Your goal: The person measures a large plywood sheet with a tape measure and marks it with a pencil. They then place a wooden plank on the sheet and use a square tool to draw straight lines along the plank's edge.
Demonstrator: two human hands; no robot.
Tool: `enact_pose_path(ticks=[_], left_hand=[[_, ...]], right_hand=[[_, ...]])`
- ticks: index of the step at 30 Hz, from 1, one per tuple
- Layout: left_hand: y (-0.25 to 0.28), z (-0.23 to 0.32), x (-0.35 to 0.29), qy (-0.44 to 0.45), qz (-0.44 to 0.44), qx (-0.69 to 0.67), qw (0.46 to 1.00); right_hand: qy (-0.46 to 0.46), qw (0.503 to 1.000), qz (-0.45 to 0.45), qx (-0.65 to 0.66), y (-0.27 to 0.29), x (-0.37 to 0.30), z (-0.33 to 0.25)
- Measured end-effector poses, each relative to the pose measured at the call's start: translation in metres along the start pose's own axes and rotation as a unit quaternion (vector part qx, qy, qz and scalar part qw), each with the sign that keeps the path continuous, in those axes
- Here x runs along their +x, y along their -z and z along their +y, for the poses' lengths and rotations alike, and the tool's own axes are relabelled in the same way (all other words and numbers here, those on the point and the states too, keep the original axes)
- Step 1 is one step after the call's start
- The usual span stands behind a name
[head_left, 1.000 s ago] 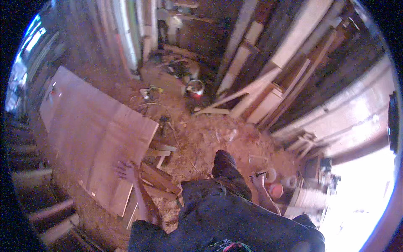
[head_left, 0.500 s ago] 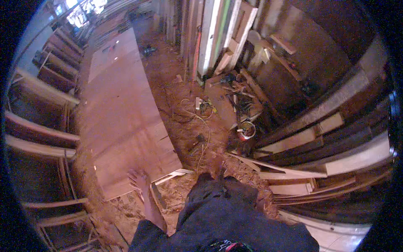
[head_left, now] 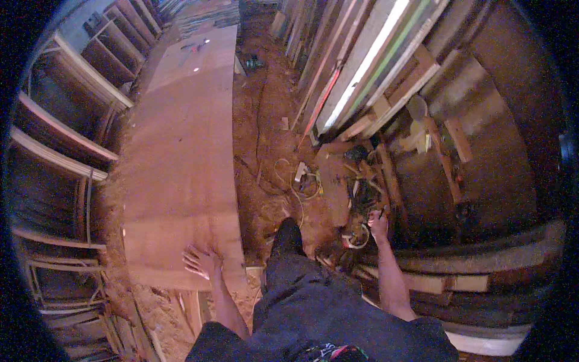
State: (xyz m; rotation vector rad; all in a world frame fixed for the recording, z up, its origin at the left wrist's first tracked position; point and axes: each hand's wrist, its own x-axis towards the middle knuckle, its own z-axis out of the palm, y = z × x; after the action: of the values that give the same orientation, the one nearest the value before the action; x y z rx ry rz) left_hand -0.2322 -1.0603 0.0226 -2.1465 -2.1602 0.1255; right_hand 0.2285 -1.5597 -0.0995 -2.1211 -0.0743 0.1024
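Note:
My left hand [head_left: 201,260] lies flat with fingers spread on the near end of a long brown plywood sheet [head_left: 181,145] that stretches away from me. My right hand [head_left: 378,223] hangs at my right side, fingers curled around a small dark object, possibly a pencil; what it is I cannot tell for sure. My dark-trousered leg [head_left: 288,241] steps forward between the two hands onto the sawdust floor.
Wooden frames [head_left: 60,139] lean along the left. Planks and boards [head_left: 362,78] stand against the right wall. Cables, offcuts and a coil [head_left: 307,181] litter the sawdust floor. Small tools [head_left: 193,48] lie on the sheet's far end.
The view has swung left and along the sheet. My left hand stays on the sheet's near end, now flatter on it. My right hand has come into view at my side.

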Motion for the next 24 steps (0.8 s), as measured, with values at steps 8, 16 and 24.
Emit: enact_pose_path(ticks=[8,16,24], left_hand=[[0.026,0.096,0.095,0.036,-0.012,-0.041,0.998],[0.01,0.236,0.164,-0.106,0.184,-0.09,0.973],[0.074,0.277,0.183,-0.037,0.177,-0.108,0.977]], right_hand=[[0.112,0.993,0.014,-0.035,-0.151,0.247,-0.302],[0.228,0.965,0.129,-0.013,-0.208,0.566,-0.532],[0.181,0.949,0.233,-0.113,-0.259,0.616,-0.668]])
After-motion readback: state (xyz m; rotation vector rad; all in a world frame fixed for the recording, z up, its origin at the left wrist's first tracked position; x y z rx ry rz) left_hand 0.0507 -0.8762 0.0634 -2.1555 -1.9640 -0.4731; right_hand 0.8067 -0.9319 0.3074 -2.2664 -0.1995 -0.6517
